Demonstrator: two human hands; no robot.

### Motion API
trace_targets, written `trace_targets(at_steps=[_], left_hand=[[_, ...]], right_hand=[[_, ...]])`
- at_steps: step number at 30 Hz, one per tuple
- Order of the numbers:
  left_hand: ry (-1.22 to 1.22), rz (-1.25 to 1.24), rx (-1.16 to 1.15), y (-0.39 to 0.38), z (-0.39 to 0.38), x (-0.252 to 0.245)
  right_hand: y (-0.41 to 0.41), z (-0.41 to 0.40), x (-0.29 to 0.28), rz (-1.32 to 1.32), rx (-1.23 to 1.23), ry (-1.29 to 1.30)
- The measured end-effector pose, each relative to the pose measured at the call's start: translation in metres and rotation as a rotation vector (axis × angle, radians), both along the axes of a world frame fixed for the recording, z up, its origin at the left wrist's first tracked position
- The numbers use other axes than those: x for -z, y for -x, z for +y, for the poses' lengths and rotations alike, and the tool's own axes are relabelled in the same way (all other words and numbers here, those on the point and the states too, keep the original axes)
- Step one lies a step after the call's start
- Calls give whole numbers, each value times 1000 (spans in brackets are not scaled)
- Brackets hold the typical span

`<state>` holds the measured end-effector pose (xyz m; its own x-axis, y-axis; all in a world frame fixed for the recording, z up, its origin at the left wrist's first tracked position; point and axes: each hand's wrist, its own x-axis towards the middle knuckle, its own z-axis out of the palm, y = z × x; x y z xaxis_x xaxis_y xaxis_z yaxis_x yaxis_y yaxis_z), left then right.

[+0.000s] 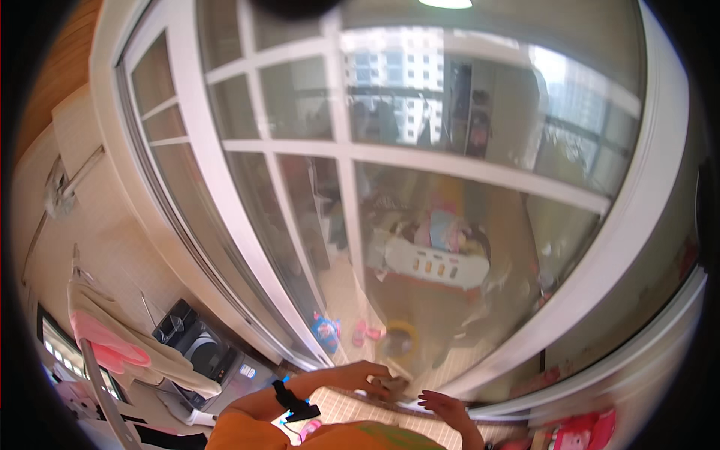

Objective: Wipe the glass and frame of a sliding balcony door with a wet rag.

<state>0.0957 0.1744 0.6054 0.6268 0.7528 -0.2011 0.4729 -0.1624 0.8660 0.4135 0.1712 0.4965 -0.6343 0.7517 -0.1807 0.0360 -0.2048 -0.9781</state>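
Note:
My left hand (364,376) is closed over a crumpled brown cloth (392,387) at the glass door (427,349). Whether the cloth presses on the pane or sits just in front of it, I cannot tell. Black straps (292,402) circle my left forearm. To the right of the cloth, my right hand (447,408) holds nothing, with its fingers apart near the white door frame (484,374). White bars (343,149) divide the tall pane. Reflections of buildings overlay a room with a white bed guard rail (439,263).
A dark top-loading washing machine (211,354) stands on the left, its lid raised. Beige and pink laundry (121,332) hangs beside it near a metal pole (104,388). Pink sandals (367,332) show beyond the glass. At lower right is a pink-red item (585,432).

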Motion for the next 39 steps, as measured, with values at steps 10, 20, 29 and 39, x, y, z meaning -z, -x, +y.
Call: trace_targets(at_steps=[10, 20, 29, 39], left_hand=[[-393, -545, -202, -9, -15, -78], [-1232, -650, -1452, 147, -11, -94], [-1076, -221, -1358, 192, -11, -69], [-857, -332, -1263, 200, -8, -65]], right_hand=[[69, 16, -102, 48, -39, 43], [-61, 44, -122, 369, 457, -194], [-27, -19, -361, -109, 1008, -1317], [-73, -8, -520, 153, 1382, -1630]])
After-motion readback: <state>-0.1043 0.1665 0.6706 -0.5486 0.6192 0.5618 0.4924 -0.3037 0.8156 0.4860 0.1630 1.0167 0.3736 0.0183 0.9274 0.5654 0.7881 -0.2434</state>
